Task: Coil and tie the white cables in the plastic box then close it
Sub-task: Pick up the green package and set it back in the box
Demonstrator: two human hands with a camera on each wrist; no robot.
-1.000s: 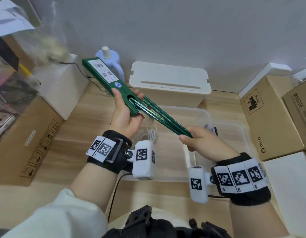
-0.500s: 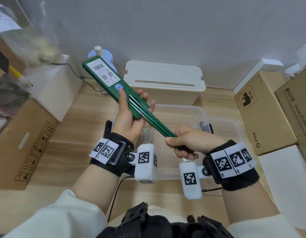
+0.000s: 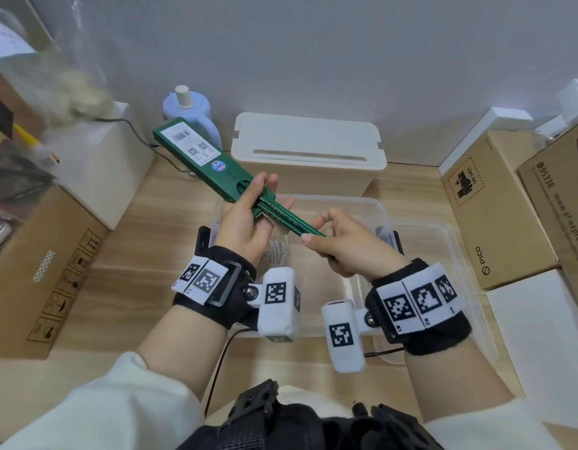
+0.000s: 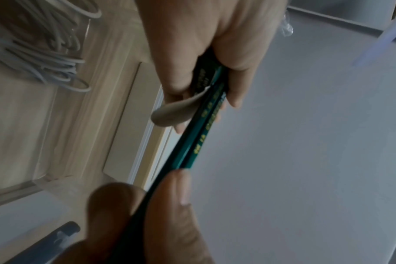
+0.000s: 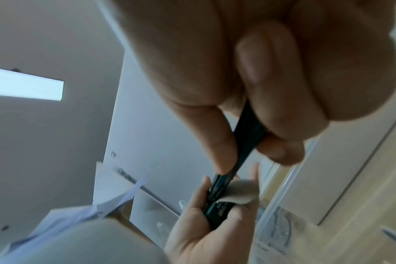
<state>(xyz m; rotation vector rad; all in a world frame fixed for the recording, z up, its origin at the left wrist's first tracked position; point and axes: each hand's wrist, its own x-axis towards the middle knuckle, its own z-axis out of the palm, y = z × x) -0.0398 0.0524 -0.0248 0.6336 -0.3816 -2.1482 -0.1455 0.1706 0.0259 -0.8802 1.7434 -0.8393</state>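
A clear plastic box [image 3: 346, 200] stands open on the wooden desk, its lid [image 3: 449, 248] lying on the right. White cables [image 3: 277, 254] lie loose inside it, mostly hidden by my hands; the bundle [image 4: 41, 59] shows better in the left wrist view. Above the box my left hand [image 3: 245, 222] grips a long green pencil carton [image 3: 196, 154] near its open end. My right hand [image 3: 342, 248] pinches the green pencils [image 3: 287, 219] that stick halfway out of the carton. The pencils [image 4: 199, 139] run between both hands, with the carton's flap bent aside.
A white lidded organiser box [image 3: 307, 151] and a lilac bottle [image 3: 187, 108] stand against the wall. Cardboard boxes [image 3: 37, 271] crowd the left, more cartons [image 3: 495, 206] the right, a white box [image 3: 540, 336] front right. A dark pen [image 4: 45, 244] lies below.
My right hand has moved up and left toward the left hand, sliding the pencils deeper into the carton. The left hand keeps its grip on the carton.
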